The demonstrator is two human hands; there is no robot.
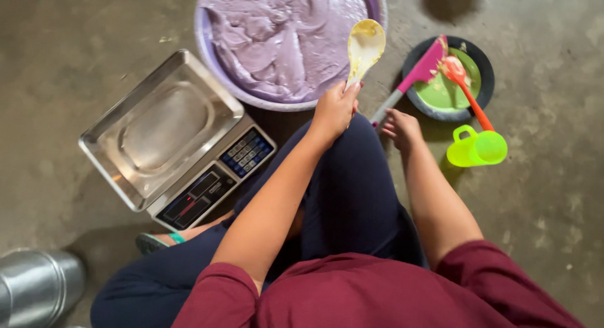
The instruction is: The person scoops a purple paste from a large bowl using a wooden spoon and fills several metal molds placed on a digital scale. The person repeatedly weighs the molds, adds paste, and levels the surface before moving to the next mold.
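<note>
on the concrete floor (553, 202), between the person's knees and a wide basin (207, 45) of purple batter (283, 32), the left hand (335, 109) has its fingers (350, 92) clamped together round the handle of a pale yellow spoon (365, 45). the spoon stands nearly upright, its smeared bowl pointing far, over the near right rim of the basin. the right hand (402, 130) rests just right of the left, fingers (390, 128) curled loosely and a little apart, touching or just beside the grey handle end of a pink spatula (421, 70); whether it grips the handle cannot be told. the spatula's blade leans on the far left rim of a dark bowl (483, 83) holding green batter (440, 95). an orange spatula (465, 89) also lies in that bowl, its handle running near and right to a lime-green measuring cup (478, 149) on the floor just near the bowl. left of the knees stands a digital scale (214, 177) with a steel tray (160, 123) on top, its keypad facing the person. at the near left corner is a round metal container (34, 287). the person wears a maroon top (377, 290), dark trousers (352, 196) and a teal sandal (154, 241).
</note>
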